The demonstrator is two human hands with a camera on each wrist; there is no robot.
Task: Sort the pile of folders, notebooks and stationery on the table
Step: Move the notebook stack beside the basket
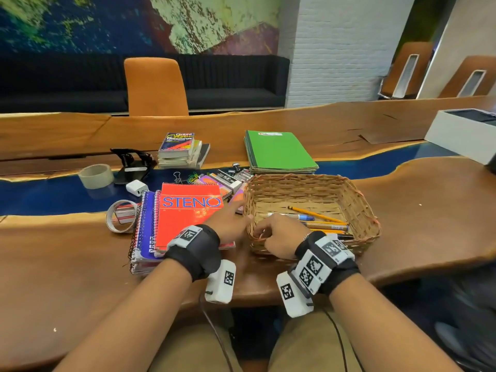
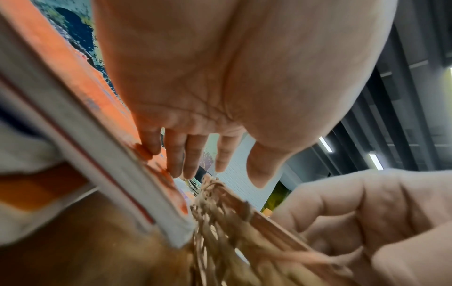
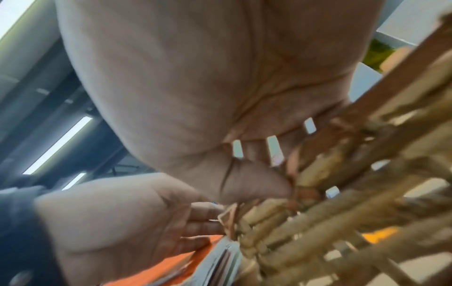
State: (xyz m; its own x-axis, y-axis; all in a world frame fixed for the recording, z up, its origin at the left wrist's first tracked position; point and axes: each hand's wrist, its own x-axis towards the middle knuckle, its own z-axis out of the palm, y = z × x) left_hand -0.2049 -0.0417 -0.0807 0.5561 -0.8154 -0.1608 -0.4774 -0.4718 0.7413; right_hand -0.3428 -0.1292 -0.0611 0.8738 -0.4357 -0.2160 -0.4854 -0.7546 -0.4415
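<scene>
Across the table (image 1: 402, 200) you had green folders (image 1: 279, 153), notebooks (image 1: 188, 213) and books (image 1: 179, 149) stacked, pencils in the basket (image 1: 359, 200); erasers (image 1: 228, 181) and clips remained. Your right hand (image 1: 276, 237) gripped its rim; your left hand (image 1: 228, 221) lay flat, holding nothing.

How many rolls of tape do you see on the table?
2. One beige tape roll lies flat at far left beside the black punch; another roll stands on edge left of the notebook stack. Others may be hidden.
</scene>
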